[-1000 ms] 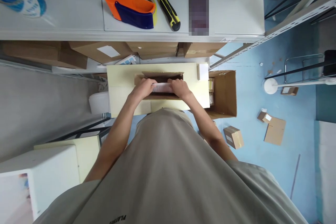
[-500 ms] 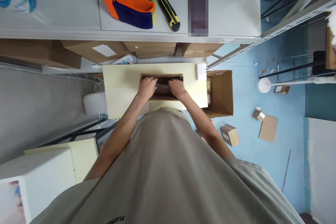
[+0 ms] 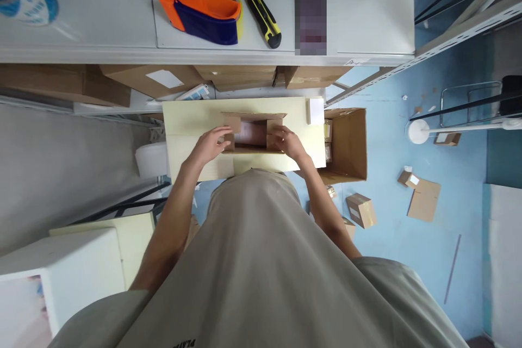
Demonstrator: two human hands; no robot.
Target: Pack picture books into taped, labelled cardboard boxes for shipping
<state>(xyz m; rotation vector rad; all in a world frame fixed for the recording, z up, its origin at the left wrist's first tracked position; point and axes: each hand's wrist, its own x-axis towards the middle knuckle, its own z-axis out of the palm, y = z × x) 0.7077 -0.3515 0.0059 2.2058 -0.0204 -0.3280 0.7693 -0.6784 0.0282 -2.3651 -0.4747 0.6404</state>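
A small cardboard box sits on a pale yellow board in front of my body. Its two short end flaps are folded inward, and between them something purplish shows in the opening. My left hand rests at the left flap, thumb apart from the stretched fingers. At the opposite end, my right hand touches the right flap with its fingertips, fingers loosely bent and spread. Neither hand grips anything that I can see.
On the shelf ahead lie an orange and blue tape dispenser, a yellow and black utility knife and a blurred-out rectangle. A white block sits on the yellow board. To the right stands a larger open carton.
Both hands have come up out of the box and moved apart to its ends. The short flaps now lie folded inward over the opening.
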